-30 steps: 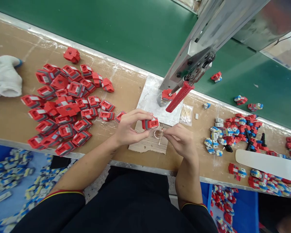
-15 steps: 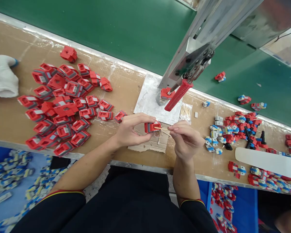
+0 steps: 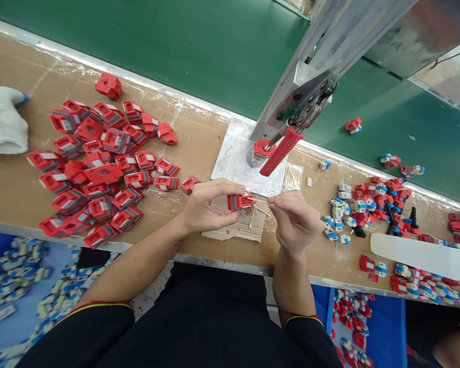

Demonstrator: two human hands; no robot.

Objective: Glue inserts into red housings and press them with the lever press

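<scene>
Red-and-grey plastic clip housing (image 3: 239,201) sits pinched in my left hand (image 3: 207,207) above the cardboard scrap (image 3: 233,230), my right hand (image 3: 295,220) pinching a thin wooden swab stick (image 3: 257,200) lying crosswise, tip at its right face.

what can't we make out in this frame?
Head view only:
- Swab tip: too small, lost against the red part held by the left hand.
- Right hand fingers cover the stick's other end.
- Press fixture: the red handle hides what sits there.
- Bins under the bench: blurred, cut by the frame edges.
</scene>
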